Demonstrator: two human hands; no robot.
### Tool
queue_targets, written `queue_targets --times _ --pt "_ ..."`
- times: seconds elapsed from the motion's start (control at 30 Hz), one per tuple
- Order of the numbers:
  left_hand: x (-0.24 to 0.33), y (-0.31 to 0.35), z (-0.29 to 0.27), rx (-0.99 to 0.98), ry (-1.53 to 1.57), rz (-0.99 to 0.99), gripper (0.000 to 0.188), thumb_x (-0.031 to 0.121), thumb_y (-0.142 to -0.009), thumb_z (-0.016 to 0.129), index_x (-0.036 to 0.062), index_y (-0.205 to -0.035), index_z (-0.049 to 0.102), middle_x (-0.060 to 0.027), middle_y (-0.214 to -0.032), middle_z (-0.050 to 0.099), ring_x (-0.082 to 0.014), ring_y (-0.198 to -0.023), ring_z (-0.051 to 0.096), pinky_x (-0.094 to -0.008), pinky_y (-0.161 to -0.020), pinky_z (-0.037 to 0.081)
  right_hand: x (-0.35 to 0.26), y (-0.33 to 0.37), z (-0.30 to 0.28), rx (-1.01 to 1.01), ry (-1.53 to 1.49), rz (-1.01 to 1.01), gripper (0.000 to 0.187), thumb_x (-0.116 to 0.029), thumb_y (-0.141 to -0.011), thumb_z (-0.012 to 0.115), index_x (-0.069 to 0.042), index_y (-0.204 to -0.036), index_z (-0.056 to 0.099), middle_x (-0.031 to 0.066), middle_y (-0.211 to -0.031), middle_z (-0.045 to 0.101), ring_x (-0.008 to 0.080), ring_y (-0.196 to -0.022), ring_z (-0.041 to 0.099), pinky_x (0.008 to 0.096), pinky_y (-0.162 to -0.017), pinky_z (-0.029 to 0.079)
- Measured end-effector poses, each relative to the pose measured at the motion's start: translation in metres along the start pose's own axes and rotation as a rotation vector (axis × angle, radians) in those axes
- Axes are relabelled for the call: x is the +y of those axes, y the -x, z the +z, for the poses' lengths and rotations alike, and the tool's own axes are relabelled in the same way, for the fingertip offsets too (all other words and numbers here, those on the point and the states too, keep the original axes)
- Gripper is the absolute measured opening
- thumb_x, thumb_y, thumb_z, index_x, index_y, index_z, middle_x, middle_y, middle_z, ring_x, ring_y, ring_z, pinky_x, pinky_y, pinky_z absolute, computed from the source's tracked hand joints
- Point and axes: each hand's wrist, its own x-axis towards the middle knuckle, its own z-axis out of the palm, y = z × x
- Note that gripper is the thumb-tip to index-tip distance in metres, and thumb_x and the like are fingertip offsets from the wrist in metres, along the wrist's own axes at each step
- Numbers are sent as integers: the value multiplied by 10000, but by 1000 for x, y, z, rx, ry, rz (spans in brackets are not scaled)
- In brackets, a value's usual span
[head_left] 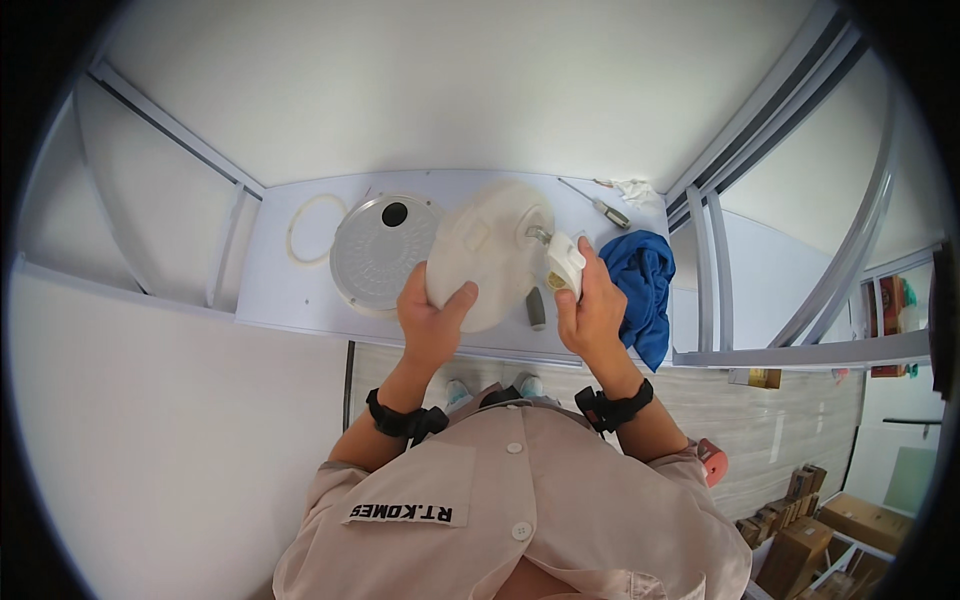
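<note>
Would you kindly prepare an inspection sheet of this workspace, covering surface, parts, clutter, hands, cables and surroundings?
Surface: white table, items spread across it.
Parts: pale cover and white fitting, both held; whether joined, cannot tell. Silver disc and ring lie at left.
Clutter: screwdriver, grey handle and blue cloth at right.
Left hand: grips the cover.
Right hand: grips the fitting.
Cables: nothing seen.
Surroundings: pale walls, grey frames; boxes at lower right.

White walls [440,90], metal frames [800,356], glossy pale floor [790,420], probably cardboard boxes [797,555]
</note>
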Motion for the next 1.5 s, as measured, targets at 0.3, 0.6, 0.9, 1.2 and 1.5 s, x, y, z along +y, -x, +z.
queue_targets --times 0.3,0.6,0.9,1.2,1.5 --pt "-5 -6 3 -62 292 -135 362 4 -979 794 -19 -1320 673 -81 -1209 776 -132 -1067 722 -312 -942 590 -29 -24 -1 -168 -22 12 728 -269 -978 788 -26 -1627 566 80 -949 647 234 -579 602 365 -559 507" --pt "-4 -4 -2 -28 296 -131 375 -2 -974 800 -22 -1324 665 -89 -1222 777 -141 -1083 727 -317 -959 594 -27 -29 8 -172 -62 -80 712 -286 -957 833 -71 -1599 614 59 -936 642 218 -567 580 350 -565 506" --pt "-4 0 -3 -75 237 -138 396 31 -978 808 -27 -1340 657 -83 -1234 765 -141 -1095 716 -329 -962 594 -32 -35 12 -200 -66 -81 681 -314 -969 822 -95 -1587 635 57 -930 643 226 -575 586 356 -571 510" --pt "0 0 -5 -109 222 -162 399 38 -980 803 -39 -1340 650 -100 -1220 766 -149 -1086 719 -332 -935 602 -35 -37 11 -205 -60 -59 661 -300 -962 821 -101 -1571 657 52 -882 614 228 -567 590 356 -546 491" --pt "-4 4 -7 -77 192 -130 379 49 -983 805 -33 -1320 652 -96 -1204 765 -146 -1073 715 -332 -930 598 -45 -42 0 -287 -6 -31 665 -298 -942 834 -115 -1561 672 39 -838 603 219 -548 584 353 -549 488"
